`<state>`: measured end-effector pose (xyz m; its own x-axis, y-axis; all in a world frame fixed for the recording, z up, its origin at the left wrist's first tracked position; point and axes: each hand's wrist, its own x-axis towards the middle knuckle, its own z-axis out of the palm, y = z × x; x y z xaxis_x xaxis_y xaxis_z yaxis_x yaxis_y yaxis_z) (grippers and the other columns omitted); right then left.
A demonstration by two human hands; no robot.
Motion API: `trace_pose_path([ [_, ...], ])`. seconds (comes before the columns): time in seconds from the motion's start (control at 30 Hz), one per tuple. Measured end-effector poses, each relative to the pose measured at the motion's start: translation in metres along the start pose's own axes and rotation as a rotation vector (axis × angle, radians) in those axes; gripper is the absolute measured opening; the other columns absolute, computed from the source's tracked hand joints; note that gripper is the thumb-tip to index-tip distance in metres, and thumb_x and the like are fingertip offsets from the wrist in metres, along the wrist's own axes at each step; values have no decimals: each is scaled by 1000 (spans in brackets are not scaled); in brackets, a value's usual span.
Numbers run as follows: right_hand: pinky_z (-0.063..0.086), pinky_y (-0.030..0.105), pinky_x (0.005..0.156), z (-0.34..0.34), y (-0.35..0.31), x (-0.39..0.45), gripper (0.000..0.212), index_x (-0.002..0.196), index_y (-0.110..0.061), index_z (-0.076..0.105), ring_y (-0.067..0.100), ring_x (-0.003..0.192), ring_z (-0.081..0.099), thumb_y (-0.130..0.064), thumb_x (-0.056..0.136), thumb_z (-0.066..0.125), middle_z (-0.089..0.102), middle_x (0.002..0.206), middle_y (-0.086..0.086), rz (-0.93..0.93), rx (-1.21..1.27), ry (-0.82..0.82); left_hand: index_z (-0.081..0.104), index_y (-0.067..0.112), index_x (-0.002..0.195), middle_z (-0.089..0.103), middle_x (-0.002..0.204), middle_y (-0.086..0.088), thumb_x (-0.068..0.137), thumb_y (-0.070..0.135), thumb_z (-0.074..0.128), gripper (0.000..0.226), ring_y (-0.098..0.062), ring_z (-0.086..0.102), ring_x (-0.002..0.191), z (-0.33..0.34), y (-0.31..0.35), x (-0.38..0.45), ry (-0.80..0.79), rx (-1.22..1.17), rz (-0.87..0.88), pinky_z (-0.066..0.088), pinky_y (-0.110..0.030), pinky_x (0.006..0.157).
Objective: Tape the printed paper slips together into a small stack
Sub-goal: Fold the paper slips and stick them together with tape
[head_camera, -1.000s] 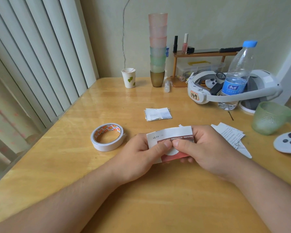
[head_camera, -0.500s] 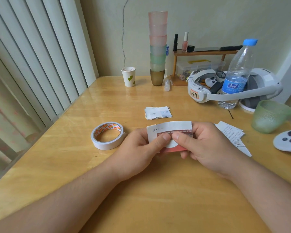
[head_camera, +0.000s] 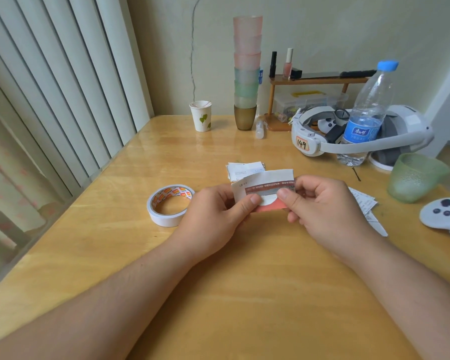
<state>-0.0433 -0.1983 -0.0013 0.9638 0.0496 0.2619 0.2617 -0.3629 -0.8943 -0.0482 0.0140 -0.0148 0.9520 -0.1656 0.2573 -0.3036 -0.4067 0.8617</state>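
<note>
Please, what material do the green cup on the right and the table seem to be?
Green cup: probably frosted plastic, possibly glass; it looks translucent with a pebbled, matte wall.
Table: probably wood under glossy varnish; grain lines show and window light reflects on it.

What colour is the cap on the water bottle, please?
Blue; the cap shows clearly in the head view.

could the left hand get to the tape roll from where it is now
Probably yes: the tape roll lies just beside the left hand with bare table between, though that hand grips the slip.
</note>
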Motion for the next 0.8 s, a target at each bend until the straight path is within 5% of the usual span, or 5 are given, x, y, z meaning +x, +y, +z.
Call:
trace_pose_path([
  [0.1,47,22,55,3,-5,5,7,87,-17,72,6,50,58,-15,92,77,68,59,-6,24,87,88,74,20,85,73,74,1,102,37,67,25,-13,62,63,-4,-2,3,24,-59,-6,53,-36,67],
  [0.33,59,36,71,10,-19,57,16,82,-26,67,8,61,62,-20,96,71,72,77,1,67,16,193,75,18,93,75,79,-1,99,21,73,7,-16,66,68,-1,-7,7,93,-279,-103,60,-50,85],
  [0.53,56,39,89,41,-4,109,7,94,-24,69,24,101,65,-24,99,65,70,104,-1,253,-160,96,74,29,90,71,77,11,98,27,71,9,-3,57,64,2,-6,-1,-94,18,-5,48,-22,66],
  [0.63,59,41,88,50,7,121,8,93,-13,74,26,96,66,-17,94,67,72,103,8,315,-366,78,75,29,92,72,78,14,97,28,72,7,2,57,65,5,-4,-5,-125,124,66,46,-16,66],
  [0.8,56,36,82,55,16,126,13,97,-30,64,23,96,63,-25,89,74,66,100,-4,287,-626,110,75,28,94,72,80,13,97,26,72,6,2,57,67,4,-3,-3,-128,103,57,47,-16,68],
])
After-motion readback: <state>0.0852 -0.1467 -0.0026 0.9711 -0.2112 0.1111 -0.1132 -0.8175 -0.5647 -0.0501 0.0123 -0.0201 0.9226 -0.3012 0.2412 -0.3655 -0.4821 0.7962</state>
